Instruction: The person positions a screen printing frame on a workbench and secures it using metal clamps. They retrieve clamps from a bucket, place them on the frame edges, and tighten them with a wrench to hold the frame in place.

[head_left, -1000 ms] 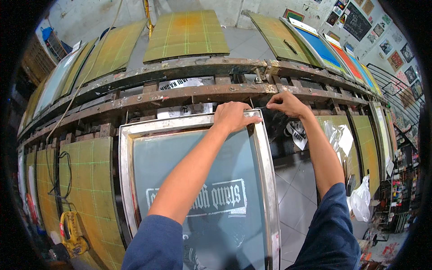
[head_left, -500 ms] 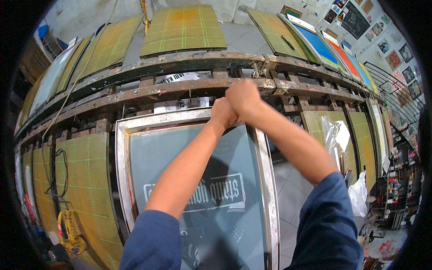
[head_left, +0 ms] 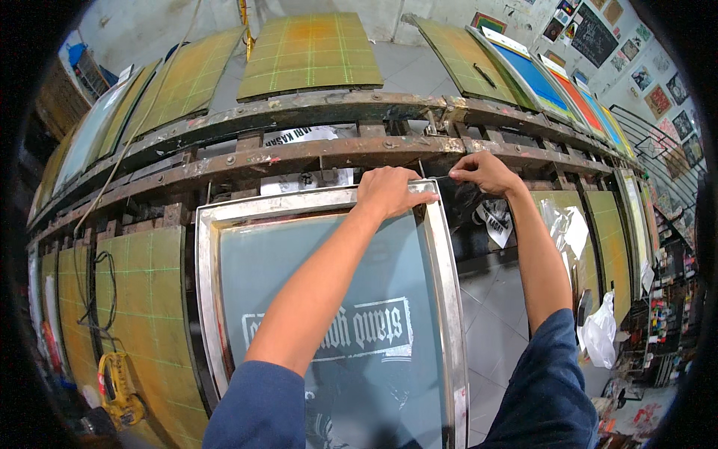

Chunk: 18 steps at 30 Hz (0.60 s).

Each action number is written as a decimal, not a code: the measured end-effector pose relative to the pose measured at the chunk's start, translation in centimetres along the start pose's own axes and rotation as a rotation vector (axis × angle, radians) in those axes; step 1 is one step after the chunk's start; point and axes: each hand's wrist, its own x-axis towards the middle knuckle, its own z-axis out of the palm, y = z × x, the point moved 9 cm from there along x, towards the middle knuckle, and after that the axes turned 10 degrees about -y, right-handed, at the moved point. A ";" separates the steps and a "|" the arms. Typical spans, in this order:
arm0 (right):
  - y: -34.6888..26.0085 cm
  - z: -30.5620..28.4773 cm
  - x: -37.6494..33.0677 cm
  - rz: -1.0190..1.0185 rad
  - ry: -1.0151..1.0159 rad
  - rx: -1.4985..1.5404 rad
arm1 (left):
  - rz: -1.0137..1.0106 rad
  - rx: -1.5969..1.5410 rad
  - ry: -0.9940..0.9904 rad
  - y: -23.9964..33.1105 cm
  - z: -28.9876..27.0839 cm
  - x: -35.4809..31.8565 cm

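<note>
A silk-screen frame point(head_left: 450, 314) with pale metal sides and blue-grey mesh lies in front of me, with a boxed line of lettering across the mesh. Over the right part of its far bar rests my left hand point(head_left: 387, 192); the fingers curl over the edge and the thumb stretches toward the corner. My right hand point(head_left: 488, 173) hovers just right of that corner, near the rusty metal rail point(head_left: 299, 157). Its fingertips are pinched together, and whatever they hold, if anything, is too small to make out.
Greenish printing boards point(head_left: 142, 299) with grid lines stand on both sides and beyond the rails. A yellow tool point(head_left: 118, 393) lies at the lower left. Clear plastic point(head_left: 562, 228) covers part of a board at right, above a white plastic bag point(head_left: 598, 329). A cord point(head_left: 123, 138) crosses the left rails.
Both hands were together at the rail above the frame's far right corner. They have parted: the left has come down onto the frame, and the right has moved right and slightly down.
</note>
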 end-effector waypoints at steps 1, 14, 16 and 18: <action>0.1 0.3 0.2 -0.010 -0.012 0.010 | -0.008 -0.002 0.005 -0.1 0.0 -0.1; -3.1 -0.2 0.6 -0.020 -0.071 -0.110 | 0.009 -0.012 0.024 0.5 -0.1 0.0; -8.4 -0.2 0.5 0.049 0.023 -0.472 | 0.003 0.008 0.093 0.1 -0.4 -0.4; -13.4 2.2 1.0 0.134 0.159 -0.912 | 0.013 0.018 0.121 -0.1 -0.4 -0.5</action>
